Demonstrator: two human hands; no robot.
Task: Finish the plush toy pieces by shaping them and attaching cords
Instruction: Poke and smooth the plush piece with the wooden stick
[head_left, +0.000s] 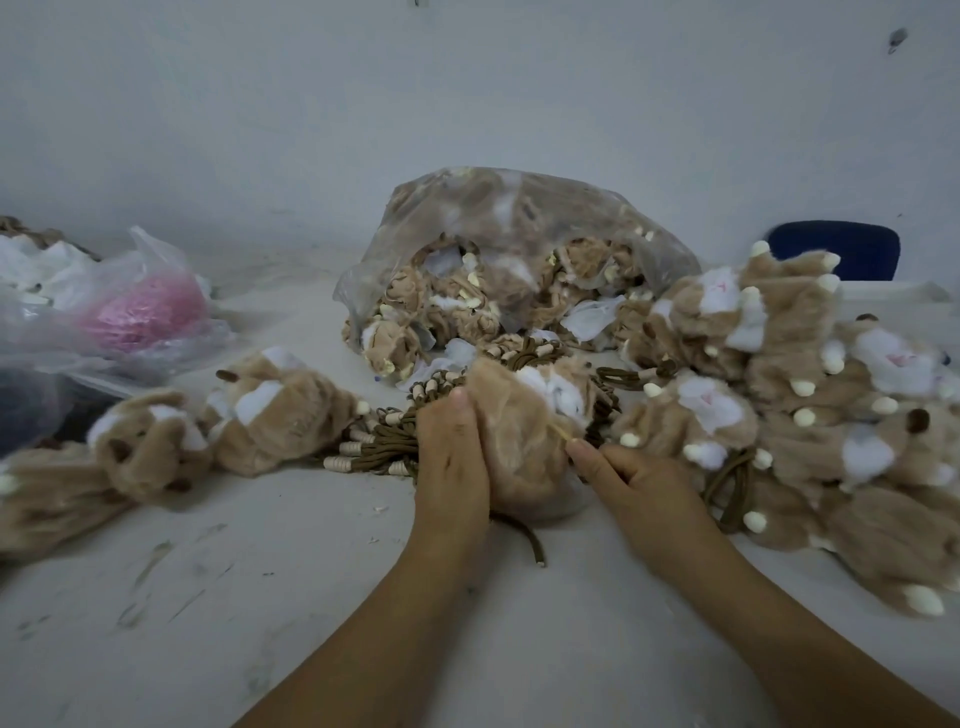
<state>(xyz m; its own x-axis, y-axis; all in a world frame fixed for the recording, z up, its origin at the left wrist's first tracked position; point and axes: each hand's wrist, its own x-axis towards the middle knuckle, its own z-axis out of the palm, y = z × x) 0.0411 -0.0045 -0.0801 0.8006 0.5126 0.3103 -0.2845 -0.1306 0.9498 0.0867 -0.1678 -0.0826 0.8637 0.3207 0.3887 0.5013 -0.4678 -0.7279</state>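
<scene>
A tan plush piece (519, 441) with white patches stands on the table (260, 597) between my hands. My left hand (451, 457) grips its left side, thumb up along the fur. My right hand (631, 475) pinches a thin pale stick or strand (560, 430) at the piece's right side. A brown cord end (530, 543) trails out from under the piece toward me. A bundle of brown cords with beige beads (384, 441) lies just left of my left hand.
A clear bag of unfinished plush pieces (519, 260) lies behind. Finished plush toys are piled at the right (779, 374) and lie at the left (208, 426). Plastic bags, one holding something pink (140, 312), sit far left. A blue chair back (836, 254) shows behind.
</scene>
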